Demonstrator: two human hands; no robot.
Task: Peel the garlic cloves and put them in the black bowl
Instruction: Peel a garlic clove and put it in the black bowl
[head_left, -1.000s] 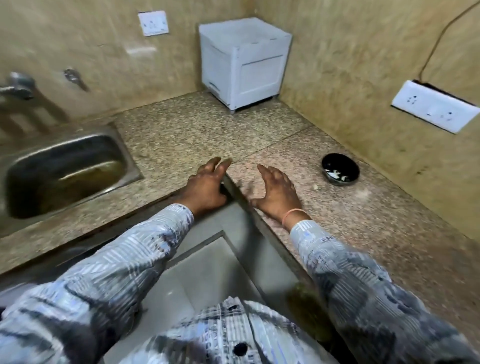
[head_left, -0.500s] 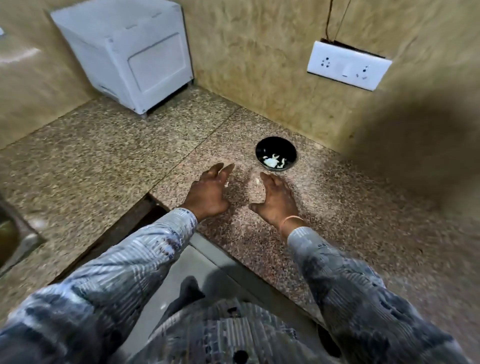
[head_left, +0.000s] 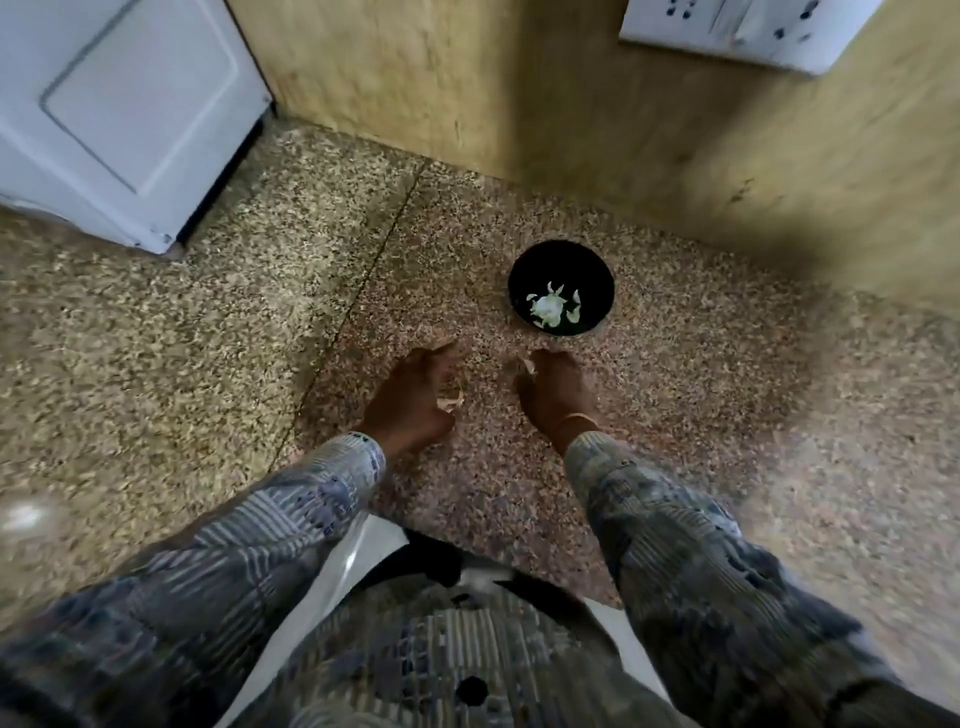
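Observation:
The black bowl (head_left: 561, 260) stands on the speckled counter near the wall, with white garlic pieces (head_left: 549, 310) inside. Just in front of it, my left hand (head_left: 410, 400) rests on the counter with its fingers spread and curled down. A pale scrap of garlic or skin (head_left: 453, 402) lies by its thumb. My right hand (head_left: 558, 397) is to the right, its fingertips bent onto a small pale garlic clove (head_left: 526, 366). Motion blur hides whether the fingers grip the clove.
A white box-shaped appliance (head_left: 119, 104) stands at the back left against the wall. A white socket plate (head_left: 737, 26) is on the wall at the upper right. The counter's front edge (head_left: 467, 551) runs just before my body.
The view has swung right and closer to the bowl, and the sink has left the frame. Both hands moved from the counter's edge up toward the bowl; the right fingertips now curl onto the clove.

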